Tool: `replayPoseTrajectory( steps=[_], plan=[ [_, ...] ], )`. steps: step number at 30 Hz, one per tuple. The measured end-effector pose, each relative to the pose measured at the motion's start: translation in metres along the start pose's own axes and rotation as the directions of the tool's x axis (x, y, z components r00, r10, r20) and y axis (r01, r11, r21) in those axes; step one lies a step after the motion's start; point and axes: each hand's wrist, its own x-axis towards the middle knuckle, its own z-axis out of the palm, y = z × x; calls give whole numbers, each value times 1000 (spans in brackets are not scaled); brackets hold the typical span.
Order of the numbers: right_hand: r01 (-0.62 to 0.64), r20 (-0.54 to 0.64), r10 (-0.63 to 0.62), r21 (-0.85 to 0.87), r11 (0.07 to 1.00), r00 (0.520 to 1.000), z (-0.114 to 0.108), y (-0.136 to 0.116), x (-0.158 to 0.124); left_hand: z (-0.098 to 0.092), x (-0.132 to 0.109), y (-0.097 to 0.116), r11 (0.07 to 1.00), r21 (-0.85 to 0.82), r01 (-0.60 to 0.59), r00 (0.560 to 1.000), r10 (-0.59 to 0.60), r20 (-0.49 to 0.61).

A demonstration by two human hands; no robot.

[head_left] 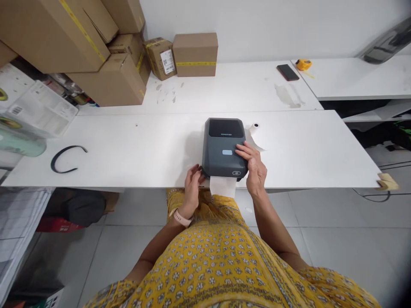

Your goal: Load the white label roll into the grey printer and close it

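A dark grey label printer with a black window and a light blue button lies near the white table's front edge. From its front slot a strip of white paper hangs over the edge. My left hand holds the printer's near left corner, fingers curled against it, some tips hidden. My right hand grips the right side, its fingers laid over the lid and its palm by the side wall. Just behind that hand, a small white paper roll rests on the table with its loose end trailing.
Cardboard boxes are stacked at the back left, with two smaller boxes by the wall. A black headband lies at left. At the back right are a phone and a yellow tape measure. A yellowish pad covers the table's right corner.
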Motion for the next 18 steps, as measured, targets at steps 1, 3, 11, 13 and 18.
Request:
replayPoseTrajectory(
  steps=[1, 3, 11, 13, 18],
  plan=[
    [-9, 2, 9, 1, 1000, 1000, 0, -1, 1, -4, -12, -3, 1000, 3, 7, 1000, -7, -1],
    [-19, 13, 19, 1, 1000, 1000, 1, -2, 5, -11, -30, -6, 995, 86, 46, 996, -52, 75],
    [-10, 25, 10, -24, 1000, 1000, 9, -1, 13, -4, -33, -8, 933, 361, -1, 959, -102, 265],
    [-1, 30, 2, -26, 1000, 1000, 10, 0, 13, -2, -33, -8, 931, 364, -3, 957, -103, 272],
    [-28, 41, 30, -28, 999, 999, 10, 1, 4, -8, -38, -11, 922, 388, 9, 960, -116, 254]
  ],
)
